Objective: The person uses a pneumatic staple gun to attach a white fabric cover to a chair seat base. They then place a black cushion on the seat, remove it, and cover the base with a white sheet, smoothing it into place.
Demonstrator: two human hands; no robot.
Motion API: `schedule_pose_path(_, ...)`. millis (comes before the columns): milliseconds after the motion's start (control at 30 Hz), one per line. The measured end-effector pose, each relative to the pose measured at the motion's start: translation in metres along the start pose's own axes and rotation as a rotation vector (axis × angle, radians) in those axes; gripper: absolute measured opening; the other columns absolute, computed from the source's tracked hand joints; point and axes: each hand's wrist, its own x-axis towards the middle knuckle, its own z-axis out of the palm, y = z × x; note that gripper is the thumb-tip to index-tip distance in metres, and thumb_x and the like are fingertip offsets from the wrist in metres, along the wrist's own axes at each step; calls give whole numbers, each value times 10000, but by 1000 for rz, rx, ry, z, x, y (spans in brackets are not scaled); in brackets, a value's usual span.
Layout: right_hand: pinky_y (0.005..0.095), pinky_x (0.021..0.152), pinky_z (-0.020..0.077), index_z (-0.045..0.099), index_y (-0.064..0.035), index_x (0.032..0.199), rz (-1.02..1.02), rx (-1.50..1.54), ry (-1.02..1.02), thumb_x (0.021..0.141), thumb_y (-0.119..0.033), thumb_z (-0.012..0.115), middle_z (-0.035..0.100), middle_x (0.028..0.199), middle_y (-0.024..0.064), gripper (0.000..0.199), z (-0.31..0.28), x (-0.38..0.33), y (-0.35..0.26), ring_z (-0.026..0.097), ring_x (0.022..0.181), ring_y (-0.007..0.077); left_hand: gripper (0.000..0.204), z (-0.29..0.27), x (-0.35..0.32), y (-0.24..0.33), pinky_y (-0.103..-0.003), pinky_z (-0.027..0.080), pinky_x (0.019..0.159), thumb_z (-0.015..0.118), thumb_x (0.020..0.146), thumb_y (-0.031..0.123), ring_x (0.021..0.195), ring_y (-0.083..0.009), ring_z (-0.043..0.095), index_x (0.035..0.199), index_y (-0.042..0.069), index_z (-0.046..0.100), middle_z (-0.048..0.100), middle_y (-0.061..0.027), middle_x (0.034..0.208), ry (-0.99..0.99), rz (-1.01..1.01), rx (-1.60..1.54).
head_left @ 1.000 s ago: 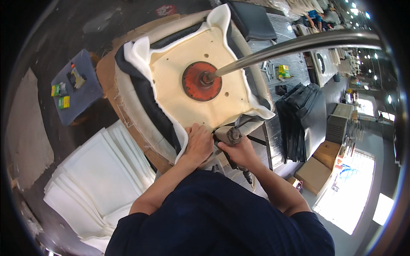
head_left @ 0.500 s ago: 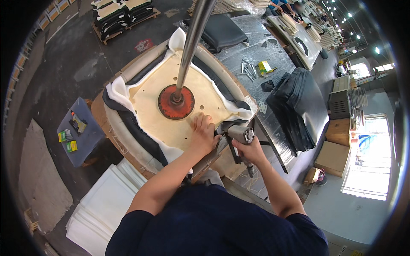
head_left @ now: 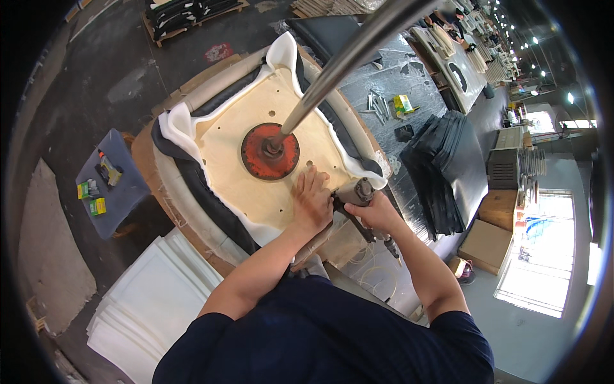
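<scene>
My left hand (head_left: 313, 200) lies on the pale wooden board (head_left: 233, 150), fingers stretched out near its near-right edge. Just right of it, my right hand (head_left: 378, 212) grips a staple gun (head_left: 355, 192), its nose at the board's edge by my left thumb; the tip is hidden. White padding (head_left: 284, 54) and black cover material (head_left: 201, 189) wrap up around the board, standing up as flaps at the corners. A red round plate (head_left: 256, 157) on a metal rod (head_left: 348, 61) rests on the board's middle.
At right, a plastic-covered table carries stacked black sheets (head_left: 441, 173), loose staple strips (head_left: 378, 107) and a yellow-green box (head_left: 402, 105). White sheets (head_left: 150, 301) are stacked at lower left. A blue-grey stand (head_left: 118, 211) holds a yellow-black tool (head_left: 109, 169) and small boxes.
The view has shifted slightly. My left fingers, more curled before, now lie flatter on the board. The staple gun has moved a little left along the edge, closer to my left hand.
</scene>
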Motion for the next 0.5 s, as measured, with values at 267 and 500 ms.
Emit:
schedule_pose_path(267, 475, 1012, 589, 734, -31, 1351, -143, -221, 102, 892, -353, 923, 806, 1233, 228, 591, 13, 2, -9, 760, 1176, 402, 154, 5, -2, -6, -630, 228, 1335, 826, 856, 155, 1616, -449, 366, 934, 46, 750, 584, -144, 1521, 33, 4, 21)
schedule_pose_path(500, 380, 629, 586, 779, -6, 1234, 5, 68, 0, 931, -291, 920, 799, 878, 107, 440, 1, 0, 2, 751, 674, 207, 303, -22, -12, -5, -667, 195, 1347, 883, 858, 268, 1641, -470, 305, 1014, 24, 796, 553, -163, 1577, -118, 9, 54)
